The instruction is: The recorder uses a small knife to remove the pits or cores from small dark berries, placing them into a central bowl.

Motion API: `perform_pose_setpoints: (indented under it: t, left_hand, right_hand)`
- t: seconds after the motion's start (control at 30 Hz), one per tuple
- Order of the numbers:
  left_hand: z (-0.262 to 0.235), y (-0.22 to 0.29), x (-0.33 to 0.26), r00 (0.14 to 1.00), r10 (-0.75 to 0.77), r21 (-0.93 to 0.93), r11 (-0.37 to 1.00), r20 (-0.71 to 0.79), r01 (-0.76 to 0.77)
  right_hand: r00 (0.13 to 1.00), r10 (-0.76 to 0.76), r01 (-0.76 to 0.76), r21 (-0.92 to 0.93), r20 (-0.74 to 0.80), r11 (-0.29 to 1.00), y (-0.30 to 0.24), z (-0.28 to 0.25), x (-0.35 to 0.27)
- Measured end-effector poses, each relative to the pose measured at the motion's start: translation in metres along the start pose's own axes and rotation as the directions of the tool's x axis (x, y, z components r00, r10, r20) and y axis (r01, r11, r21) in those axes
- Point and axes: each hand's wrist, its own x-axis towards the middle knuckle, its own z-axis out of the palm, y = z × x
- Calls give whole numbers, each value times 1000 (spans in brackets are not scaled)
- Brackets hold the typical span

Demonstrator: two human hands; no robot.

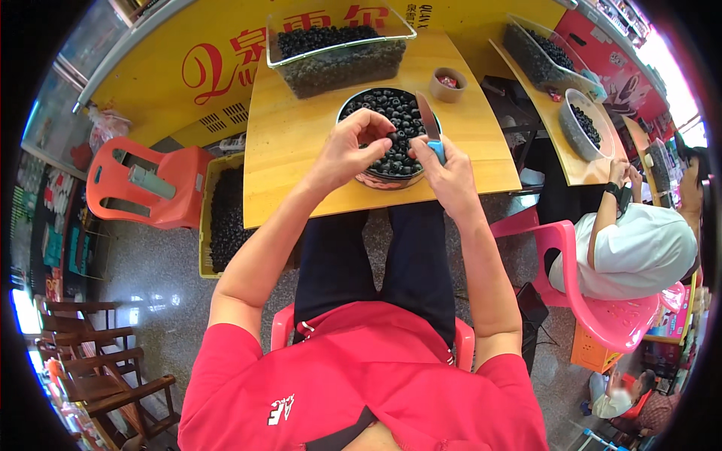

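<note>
Round metal bowl of small dark fruits, on the wooden counter near its front edge. Left hand: fingers curled, pinching fruit over the bowl's left side. Right hand: closed around a blue-handled knife, blade upright above the bowl's right rim.

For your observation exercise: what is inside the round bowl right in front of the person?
The round bowl holds a heap of small dark round fruits. The left hand reaches in and covers part of the heap. The bowl's bottom is hidden beneath the fruits.
</note>
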Motion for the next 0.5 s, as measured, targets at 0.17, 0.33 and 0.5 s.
perform_pose_setpoints:
  t: [0.17,0.33,0.5]
  left_hand:
    - [18,17,-8,997,68,-81,994,-40,-71]
    - [26,11,-11,993,58,-139,988,-105,-72]
    - [31,7,-17,987,38,-225,972,-154,-72]
  right_hand:
    - [984,141,-178,471,113,864,-16,13,1]
    - [965,174,-260,637,196,725,-4,9,5]
    - [963,187,-268,641,193,719,-9,12,6]
